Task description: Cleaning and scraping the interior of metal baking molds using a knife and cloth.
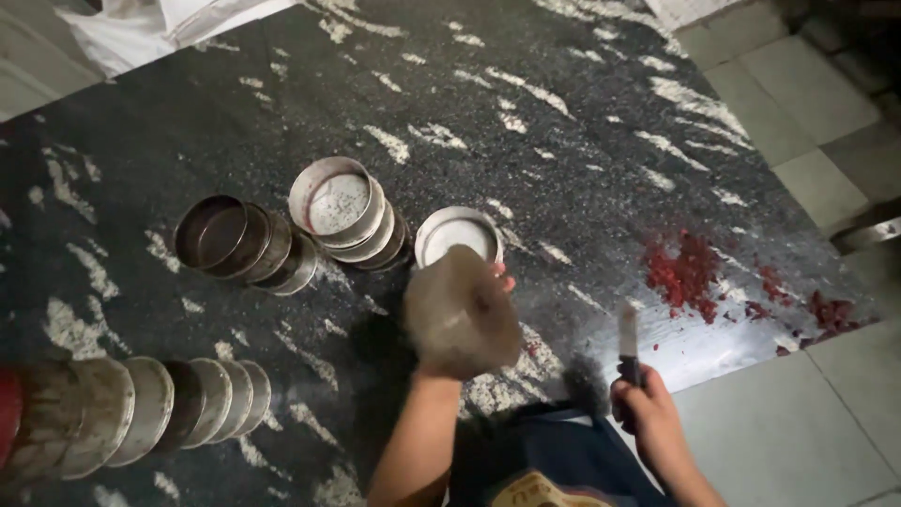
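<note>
While the camera looks down on a dark, white-flecked stone slab (582, 103), the items stand as follows.

Left hand (462, 319): raised over the slab, closed around a round brownish disc (450, 324); the disc is blurred, its kind cannot be told.
Right hand (648, 408): closed on the handle of a knife (627, 343), blade pointing up and away.
Single tin (457, 235): shallow round metal tin, lying on the slab just beyond the left hand, open side facing the camera.
Middle stack (343, 211): nested tins on their side, left of the single tin.
Left stack (239, 244): darker nested tins, touching the middle stack.
Near row (150, 408): tins lined on edge at the lower left.
Red scraps (690, 272): scattered on the slab's right edge, well apart from both hands.
Tiled floor (798, 422): pale, right of the slab.
</note>
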